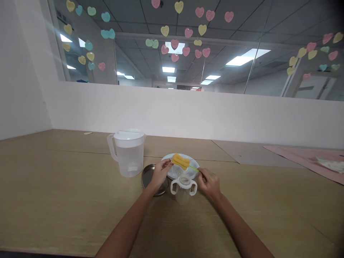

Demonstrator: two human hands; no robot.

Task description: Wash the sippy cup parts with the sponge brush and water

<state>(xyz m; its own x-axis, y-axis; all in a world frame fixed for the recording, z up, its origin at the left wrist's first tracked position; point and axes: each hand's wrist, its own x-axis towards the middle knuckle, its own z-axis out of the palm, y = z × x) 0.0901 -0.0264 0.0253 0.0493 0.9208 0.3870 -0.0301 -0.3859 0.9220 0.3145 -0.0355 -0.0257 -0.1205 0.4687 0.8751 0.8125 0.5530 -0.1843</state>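
Held level over the two-handled cup (183,186): yellow sponge brush (181,161), left hand (160,174) pinching its tip, right hand (209,183) closed round the green handle (long axis left to right).

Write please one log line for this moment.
left hand: pinches sponge brush tip | right hand: holds brush handle | two-handled cup: below brush, upright | pitcher: left, lidded

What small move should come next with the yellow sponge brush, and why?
Probably tip the yellow sponge brush down into the two-handled cup. The right hand pinches its green handle, the left hand steadies the sponge tip, and the cup's open mouth sits just below, in front of the white plate.
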